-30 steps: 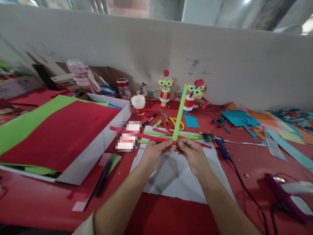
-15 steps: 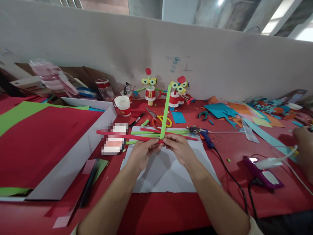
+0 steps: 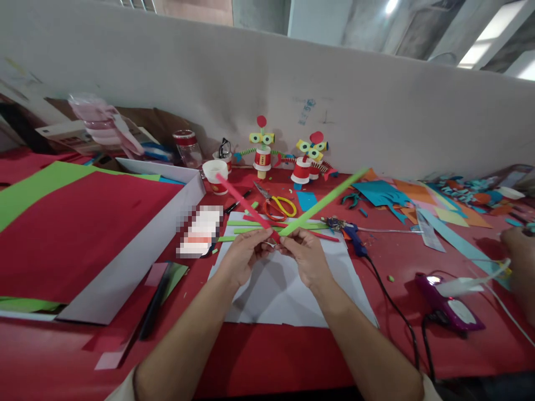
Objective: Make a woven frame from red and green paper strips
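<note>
Over a white sheet (image 3: 288,295), my left hand (image 3: 246,253) pinches the near end of a red paper strip (image 3: 242,199), which slants up to the left. My right hand (image 3: 305,253) pinches the near end of a green paper strip (image 3: 328,199), slanting up to the right. The two strips meet between my fingertips in a V; my fingers partly hide the joint. More green strips (image 3: 246,230) and red strips lie on the sheet just beyond my hands. Scissors (image 3: 279,205) with yellow and orange handles lie behind them.
A glue gun (image 3: 355,238) with a black cord lies right of the sheet, near a purple power strip (image 3: 453,306). Paper-cup figures (image 3: 262,159) stand by the wall. A box of coloured paper (image 3: 163,245) is at left. Another person's hand (image 3: 520,250) shows at the right edge.
The red strip has swung from nearly level at left to pointing up and left. The green strip has tipped from near upright over to the right. Both hands stay pinched together.
</note>
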The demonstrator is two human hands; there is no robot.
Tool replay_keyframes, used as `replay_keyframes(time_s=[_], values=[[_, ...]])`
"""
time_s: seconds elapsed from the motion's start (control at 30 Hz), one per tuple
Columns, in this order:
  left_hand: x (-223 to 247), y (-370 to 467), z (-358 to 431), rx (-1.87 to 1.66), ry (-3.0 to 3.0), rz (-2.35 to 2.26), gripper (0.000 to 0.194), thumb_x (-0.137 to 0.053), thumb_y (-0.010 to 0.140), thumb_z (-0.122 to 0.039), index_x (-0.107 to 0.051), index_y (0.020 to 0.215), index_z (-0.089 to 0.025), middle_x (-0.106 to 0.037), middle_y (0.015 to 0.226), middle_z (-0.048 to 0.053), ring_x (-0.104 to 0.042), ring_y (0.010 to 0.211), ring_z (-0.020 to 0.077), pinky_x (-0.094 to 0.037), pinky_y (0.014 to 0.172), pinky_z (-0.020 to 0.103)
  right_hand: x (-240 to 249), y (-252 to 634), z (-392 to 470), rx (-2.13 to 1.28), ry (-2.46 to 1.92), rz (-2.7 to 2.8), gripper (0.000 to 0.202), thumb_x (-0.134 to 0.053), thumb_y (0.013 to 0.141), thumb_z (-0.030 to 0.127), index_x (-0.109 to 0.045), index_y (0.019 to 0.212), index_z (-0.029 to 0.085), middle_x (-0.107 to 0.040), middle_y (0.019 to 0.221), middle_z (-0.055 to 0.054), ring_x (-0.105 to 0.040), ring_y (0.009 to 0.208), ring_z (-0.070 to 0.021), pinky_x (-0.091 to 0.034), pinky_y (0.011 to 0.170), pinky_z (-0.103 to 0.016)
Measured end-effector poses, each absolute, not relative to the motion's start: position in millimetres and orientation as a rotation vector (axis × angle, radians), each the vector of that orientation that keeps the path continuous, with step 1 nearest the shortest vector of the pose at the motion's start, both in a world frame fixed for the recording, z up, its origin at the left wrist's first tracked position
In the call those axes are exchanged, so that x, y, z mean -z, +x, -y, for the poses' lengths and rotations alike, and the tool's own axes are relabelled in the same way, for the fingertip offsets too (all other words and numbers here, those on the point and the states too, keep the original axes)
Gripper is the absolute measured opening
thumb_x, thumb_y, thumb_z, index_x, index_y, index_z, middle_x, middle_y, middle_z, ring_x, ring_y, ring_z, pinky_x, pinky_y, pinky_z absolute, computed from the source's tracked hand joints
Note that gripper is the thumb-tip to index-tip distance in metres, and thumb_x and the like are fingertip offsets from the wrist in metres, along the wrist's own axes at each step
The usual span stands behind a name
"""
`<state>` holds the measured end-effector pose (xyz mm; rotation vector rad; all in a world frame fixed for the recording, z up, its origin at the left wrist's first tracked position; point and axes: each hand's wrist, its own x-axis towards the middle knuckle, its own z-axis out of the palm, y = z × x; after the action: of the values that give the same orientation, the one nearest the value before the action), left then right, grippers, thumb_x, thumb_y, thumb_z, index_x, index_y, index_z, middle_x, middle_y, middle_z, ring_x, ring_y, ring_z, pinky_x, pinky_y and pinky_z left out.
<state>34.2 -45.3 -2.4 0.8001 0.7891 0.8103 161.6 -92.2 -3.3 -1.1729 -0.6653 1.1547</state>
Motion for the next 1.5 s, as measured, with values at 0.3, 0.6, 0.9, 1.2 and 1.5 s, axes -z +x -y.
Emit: replay_keyframes(time_s=[0.3, 0.6, 0.9, 1.2, 1.5], values=[[9, 49, 59, -0.951, 0.869, -0.843, 0.018, -0.077, 0.061, -0.031, -0.075, 0.075, -0.019, -0.071, 0.076, 0.003, -0.056, 0.070, 0.0122, -0.041, 0.071, 0.025, 9, 142, 97, -0.952, -1.106, 0.547, 0.019, -0.073, 0.062, 0.030, -0.059, 0.072, 0.021, -0.062, 0.070, 0.003, -0.057, 0.066, -0.0119, -0.049, 0.069, -0.028], [4, 39, 49, -0.848, 0.763, -0.868, 0.019, -0.080, 0.059, -0.030, -0.072, 0.069, -0.016, -0.067, 0.067, 0.002, -0.058, 0.061, 0.0094, -0.037, 0.050, 0.019, 9, 166, 91, -0.953, -1.206, 1.027, 0.012, -0.063, 0.071, 0.024, -0.067, 0.082, 0.023, -0.068, 0.086, -0.001, -0.059, 0.073, -0.0155, -0.047, 0.070, -0.030], [4, 36, 49, -0.781, 0.834, -0.782, 0.022, -0.080, 0.058, -0.031, -0.072, 0.068, -0.013, -0.066, 0.063, 0.004, -0.059, 0.056, 0.0099, -0.049, 0.063, 0.023, 14, 189, 82, -0.909, -1.088, 1.333, 0.010, -0.062, 0.078, 0.031, -0.070, 0.080, 0.025, -0.064, 0.079, -0.001, -0.059, 0.073, -0.0168, -0.048, 0.070, -0.031], [6, 39, 50, -0.812, 0.950, -0.692, 0.021, -0.077, 0.061, -0.030, -0.074, 0.075, -0.014, -0.068, 0.071, 0.003, -0.061, 0.068, 0.0125, -0.049, 0.073, 0.026, 18, 188, 80, -0.745, -1.141, 1.399, 0.010, -0.062, 0.077, 0.020, -0.070, 0.080, 0.026, -0.066, 0.080, 0.000, -0.060, 0.076, -0.0159, -0.048, 0.072, -0.029], [-1, 39, 55, -0.857, 0.932, -0.677, 0.007, -0.071, 0.062, -0.016, -0.072, 0.069, -0.014, -0.067, 0.069, 0.002, -0.059, 0.067, 0.0118, -0.049, 0.071, 0.026, 24, 179, 83, -0.752, -1.211, 1.224, 0.007, -0.067, 0.075, 0.027, -0.068, 0.081, 0.023, -0.066, 0.080, -0.001, -0.061, 0.074, -0.0161, -0.048, 0.069, -0.028]])
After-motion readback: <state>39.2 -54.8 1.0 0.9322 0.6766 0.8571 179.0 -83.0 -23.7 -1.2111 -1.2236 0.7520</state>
